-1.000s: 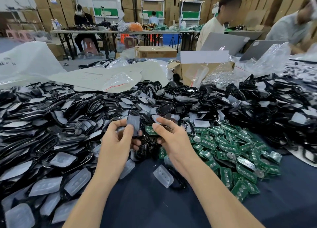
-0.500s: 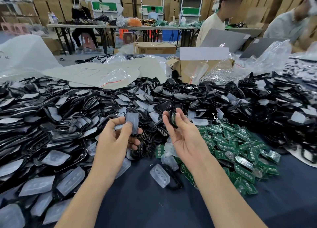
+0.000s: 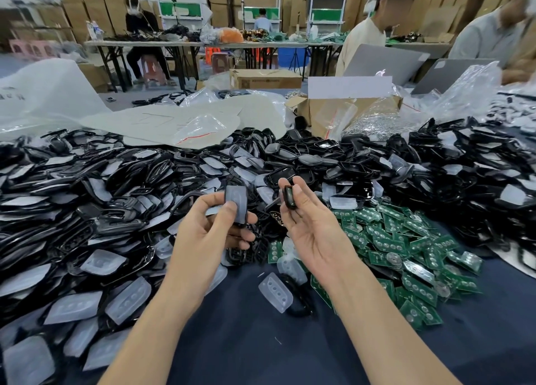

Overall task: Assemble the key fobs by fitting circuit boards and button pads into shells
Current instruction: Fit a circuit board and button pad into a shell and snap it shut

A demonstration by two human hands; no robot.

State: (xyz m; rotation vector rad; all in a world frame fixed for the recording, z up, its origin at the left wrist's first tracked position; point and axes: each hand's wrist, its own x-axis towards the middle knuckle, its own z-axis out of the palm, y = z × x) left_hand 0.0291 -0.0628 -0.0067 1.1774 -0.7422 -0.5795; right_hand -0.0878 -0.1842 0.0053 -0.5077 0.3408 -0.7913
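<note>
Above the counter (image 3: pixel 261 344) mid-frame, left hand (image 3: pixel 208 236) is pinching a padded shell (image 3: pixel 236 206), right hand (image 3: pixel 314 233) is pinching a black part (image 3: pixel 290 198); joining them squarely seems next.

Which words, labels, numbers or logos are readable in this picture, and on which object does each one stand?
No text can be read.
Cardboard box: printed label, blurred.
White bag: dark print, blurred and cut off.
Laptop lid: a pale logo, no words.
Circuit boards: markings too small.

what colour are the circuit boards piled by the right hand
Green, with silvery round contacts; the flat rectangular circuit boards show best in the head view.
</note>
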